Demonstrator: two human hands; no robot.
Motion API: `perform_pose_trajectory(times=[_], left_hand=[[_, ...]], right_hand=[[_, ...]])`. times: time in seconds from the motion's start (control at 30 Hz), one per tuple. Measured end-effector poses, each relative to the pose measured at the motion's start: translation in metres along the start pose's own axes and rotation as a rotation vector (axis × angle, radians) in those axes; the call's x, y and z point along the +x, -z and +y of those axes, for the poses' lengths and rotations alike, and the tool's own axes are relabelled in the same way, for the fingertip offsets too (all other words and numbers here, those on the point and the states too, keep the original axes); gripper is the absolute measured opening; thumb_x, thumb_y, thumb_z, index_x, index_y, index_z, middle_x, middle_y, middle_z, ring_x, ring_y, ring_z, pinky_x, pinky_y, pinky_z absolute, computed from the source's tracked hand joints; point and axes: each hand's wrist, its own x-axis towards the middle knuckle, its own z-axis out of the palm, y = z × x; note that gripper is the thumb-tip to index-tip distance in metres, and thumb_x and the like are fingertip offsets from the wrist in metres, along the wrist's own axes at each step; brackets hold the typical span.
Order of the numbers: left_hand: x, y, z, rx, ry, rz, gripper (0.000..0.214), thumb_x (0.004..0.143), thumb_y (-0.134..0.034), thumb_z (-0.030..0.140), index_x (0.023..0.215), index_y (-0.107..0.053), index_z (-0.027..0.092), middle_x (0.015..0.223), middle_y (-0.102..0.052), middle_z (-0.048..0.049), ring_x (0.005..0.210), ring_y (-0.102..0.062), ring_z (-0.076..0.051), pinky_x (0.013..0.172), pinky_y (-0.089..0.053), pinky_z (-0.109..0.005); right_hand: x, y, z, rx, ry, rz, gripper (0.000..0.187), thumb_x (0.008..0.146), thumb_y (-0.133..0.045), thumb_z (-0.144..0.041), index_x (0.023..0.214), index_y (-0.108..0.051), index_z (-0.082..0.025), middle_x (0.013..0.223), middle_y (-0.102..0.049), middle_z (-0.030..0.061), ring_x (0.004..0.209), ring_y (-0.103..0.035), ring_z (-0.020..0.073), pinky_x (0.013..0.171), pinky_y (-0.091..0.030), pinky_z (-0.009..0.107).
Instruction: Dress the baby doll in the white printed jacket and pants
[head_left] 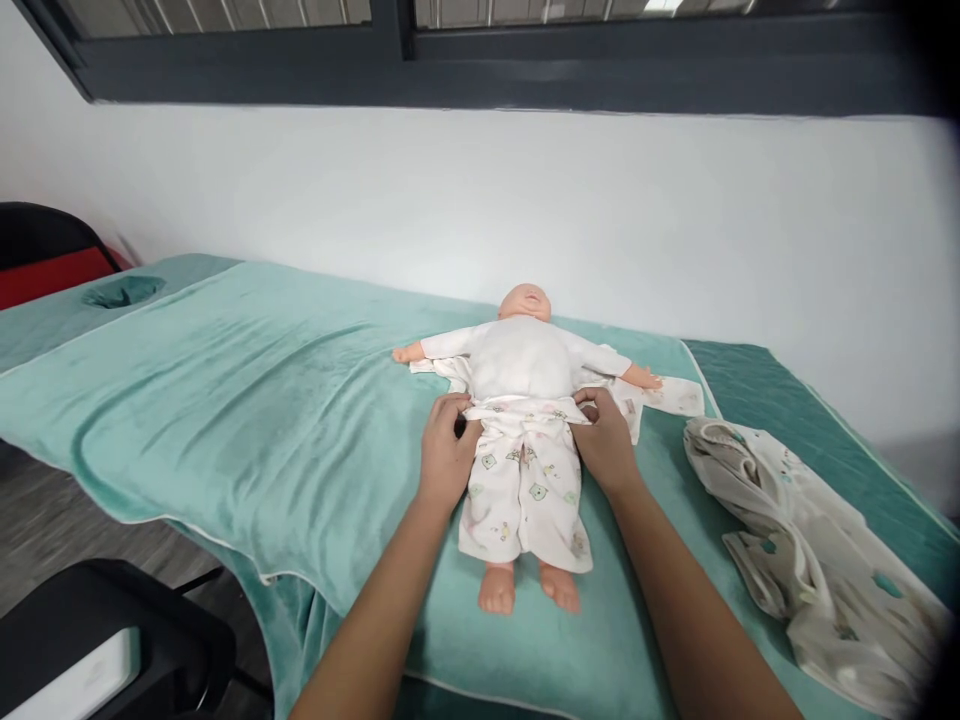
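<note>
A baby doll (523, 355) lies on its back on the green sheet (225, 400), head toward the wall and arms spread. It has a white long-sleeved top and patterned white pants (525, 490), with bare feet showing below the hems. My left hand (448, 445) pinches the pants' waistband at the doll's hip on the left. On the opposite hip, my right hand (604, 435) grips the other side of the waistband, thumb and fingers together. Partly under the doll's arms and back lies a patterned baby shirt (675, 395), spread out.
A crumpled patterned cloth (810, 550) lies on the bed to the right. A black chair (112, 630) with a white object (82, 680) on it stands at lower left. Behind the bed is a white wall (375, 200) below a dark window frame (600, 75).
</note>
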Motion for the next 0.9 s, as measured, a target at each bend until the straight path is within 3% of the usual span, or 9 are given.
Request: perform_pose_trajectory(times=[0.3, 0.4, 0.6, 0.73, 0.8, 0.9], left_hand=[[0.027, -0.018, -0.007, -0.081, -0.036, 0.004, 0.016, 0.084, -0.050, 0.010, 0.089, -0.061, 0.021, 0.106, -0.062, -0.0038, 0.101, -0.058, -0.016, 0.085, -0.046, -0.029], [0.037, -0.025, -0.010, -0.067, -0.060, 0.015, 0.018, 0.086, -0.049, 0.011, 0.093, -0.062, 0.021, 0.103, -0.061, -0.0035, 0.097, -0.057, -0.016, 0.082, -0.045, -0.029], [0.046, -0.031, -0.014, -0.067, -0.055, 0.001, 0.011, 0.087, -0.051, 0.016, 0.092, -0.060, 0.021, 0.098, -0.058, -0.0031, 0.093, -0.054, -0.017, 0.081, -0.044, -0.029], [0.044, -0.028, -0.016, -0.165, -0.001, -0.023, 0.015, 0.088, -0.053, 0.022, 0.102, -0.060, 0.022, 0.107, -0.057, -0.0040, 0.100, -0.055, -0.017, 0.086, -0.046, -0.029], [0.044, -0.026, -0.016, -0.158, 0.006, -0.037, 0.014, 0.088, -0.053, 0.023, 0.100, -0.061, 0.022, 0.108, -0.057, -0.0040, 0.102, -0.055, -0.017, 0.088, -0.045, -0.029], [0.044, -0.026, -0.016, -0.126, 0.007, -0.036, 0.010, 0.089, -0.053, 0.025, 0.096, -0.060, 0.022, 0.105, -0.057, -0.0037, 0.101, -0.054, -0.018, 0.087, -0.045, -0.029]], right_hand=[[0.013, 0.005, 0.013, 0.162, 0.081, -0.175, 0.015, 0.078, -0.062, -0.031, 0.082, -0.050, -0.023, 0.077, -0.044, -0.0052, 0.070, -0.038, 0.0135, 0.066, -0.030, 0.026], [0.014, 0.005, 0.010, 0.151, 0.132, -0.165, 0.022, 0.081, -0.061, -0.031, 0.071, -0.044, -0.021, 0.075, -0.040, -0.0047, 0.072, -0.038, 0.0132, 0.067, -0.029, 0.027], [0.012, 0.006, 0.012, 0.146, 0.054, -0.213, 0.037, 0.084, -0.062, -0.046, 0.065, -0.042, -0.021, 0.065, -0.033, -0.0052, 0.065, -0.033, 0.0126, 0.061, -0.026, 0.027], [0.005, 0.012, 0.010, 0.130, 0.069, -0.351, 0.031, 0.081, -0.068, -0.049, 0.082, -0.054, -0.021, 0.075, -0.046, -0.0047, 0.073, -0.043, 0.0143, 0.065, -0.034, 0.026], [-0.002, 0.015, 0.007, 0.113, 0.066, -0.404, 0.038, 0.076, -0.074, -0.048, 0.097, -0.057, -0.022, 0.087, -0.055, -0.0032, 0.083, -0.050, 0.0172, 0.073, -0.039, 0.027], [-0.009, 0.015, 0.003, 0.074, 0.058, -0.381, 0.046, 0.073, -0.076, -0.049, 0.105, -0.056, -0.023, 0.098, -0.059, -0.0010, 0.093, -0.053, 0.0202, 0.080, -0.042, 0.030]])
